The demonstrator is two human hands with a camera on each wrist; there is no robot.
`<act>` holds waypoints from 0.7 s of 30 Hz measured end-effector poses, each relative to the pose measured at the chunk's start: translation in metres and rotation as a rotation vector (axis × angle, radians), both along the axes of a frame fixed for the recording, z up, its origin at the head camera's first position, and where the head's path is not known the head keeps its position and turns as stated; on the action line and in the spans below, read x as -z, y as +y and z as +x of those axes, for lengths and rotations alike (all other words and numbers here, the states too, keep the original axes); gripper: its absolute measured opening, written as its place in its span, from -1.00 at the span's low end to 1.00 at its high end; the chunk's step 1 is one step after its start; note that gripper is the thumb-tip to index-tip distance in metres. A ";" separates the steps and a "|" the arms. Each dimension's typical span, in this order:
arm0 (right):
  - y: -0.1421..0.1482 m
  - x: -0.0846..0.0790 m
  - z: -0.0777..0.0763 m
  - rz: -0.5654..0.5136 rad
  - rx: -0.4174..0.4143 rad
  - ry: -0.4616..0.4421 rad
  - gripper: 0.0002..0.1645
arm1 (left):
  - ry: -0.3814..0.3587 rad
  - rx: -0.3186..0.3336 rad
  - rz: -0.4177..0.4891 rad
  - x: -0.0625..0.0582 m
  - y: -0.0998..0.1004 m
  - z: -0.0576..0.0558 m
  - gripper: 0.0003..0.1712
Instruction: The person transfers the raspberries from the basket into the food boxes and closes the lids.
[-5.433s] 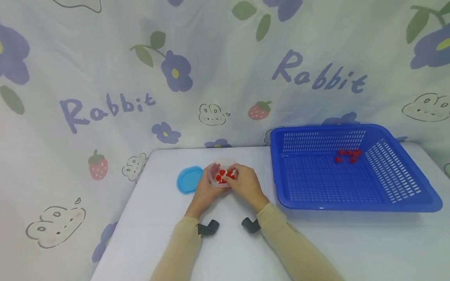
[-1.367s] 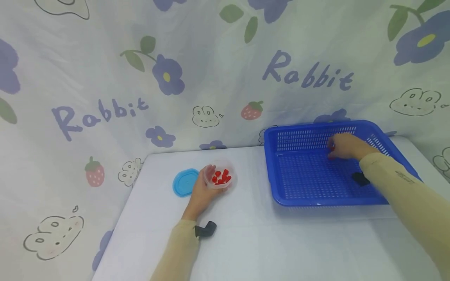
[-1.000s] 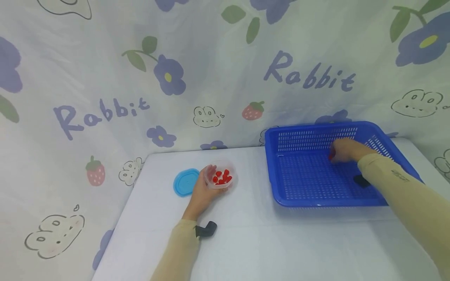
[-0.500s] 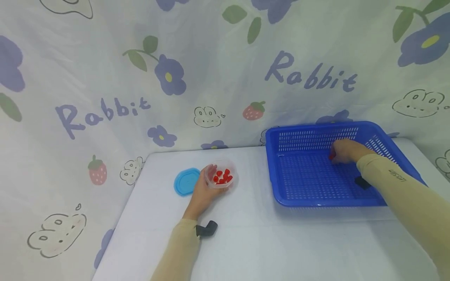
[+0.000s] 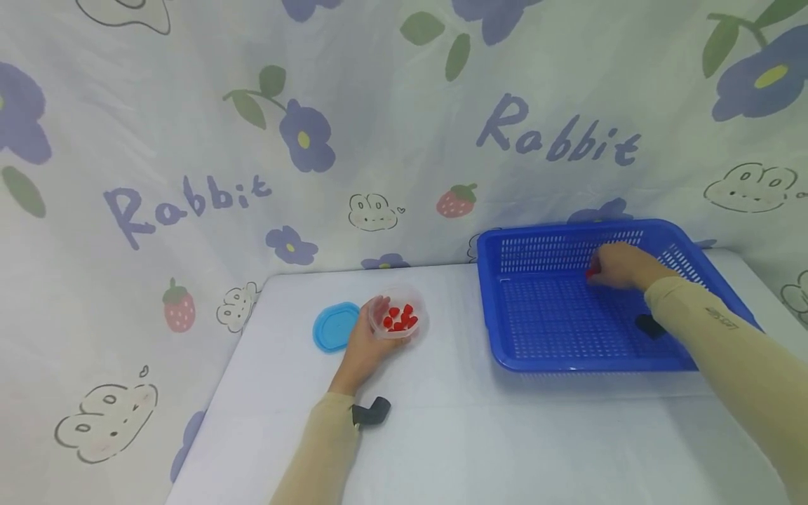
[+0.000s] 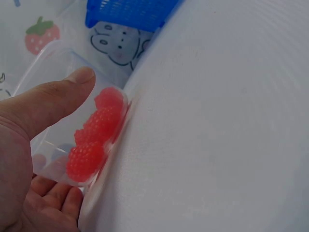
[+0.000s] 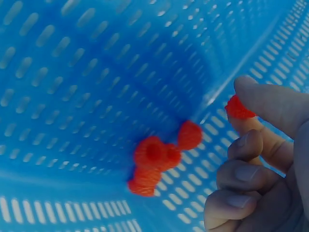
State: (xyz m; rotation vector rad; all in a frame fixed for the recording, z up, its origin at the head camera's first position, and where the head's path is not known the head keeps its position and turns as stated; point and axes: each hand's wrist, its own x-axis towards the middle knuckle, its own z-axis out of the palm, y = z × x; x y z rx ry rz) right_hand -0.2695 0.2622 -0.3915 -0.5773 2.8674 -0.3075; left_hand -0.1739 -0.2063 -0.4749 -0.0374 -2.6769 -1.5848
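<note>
My left hand (image 5: 367, 351) holds a clear plastic container (image 5: 413, 308) on the white table, thumb on one side and fingers curled at the other. Several red raspberries (image 6: 99, 130) lie in the bottom of it. Inside the blue basket (image 5: 549, 364), my right hand (image 7: 263, 159) pinches one raspberry (image 7: 239, 107) between thumb and index finger; its other fingers are curled. Near that hand, more raspberries (image 7: 149, 162) sit clustered in the basket's corner. In the head view the right hand hides this cluster.
Left of the container, a blue lid (image 5: 334, 328) lies flat on the white table (image 5: 442, 435). Behind the table hangs a patterned curtain (image 5: 391, 126). The basket's raised, slotted walls surround the right hand.
My right hand has gone from the container to the basket, where it now lifts a raspberry slightly. My left hand stays around the container.
</note>
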 end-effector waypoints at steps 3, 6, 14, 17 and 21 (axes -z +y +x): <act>-0.005 -0.004 0.001 -0.004 -0.012 0.019 -0.72 | -0.005 -0.003 0.002 -0.001 0.000 0.000 0.10; -0.010 -0.008 0.003 -0.011 -0.017 0.040 -0.71 | -0.006 -0.002 0.005 -0.002 0.000 0.000 0.11; -0.021 -0.022 0.010 -0.036 -0.028 0.078 -0.73 | -0.010 0.001 0.014 -0.002 0.000 0.000 0.12; -0.024 -0.029 0.015 -0.054 -0.028 0.079 -0.68 | -0.016 -0.001 0.013 -0.002 0.000 0.000 0.13; -0.031 -0.039 0.022 -0.079 -0.030 0.092 -0.67 | -0.020 -0.004 0.010 -0.002 -0.001 0.000 0.13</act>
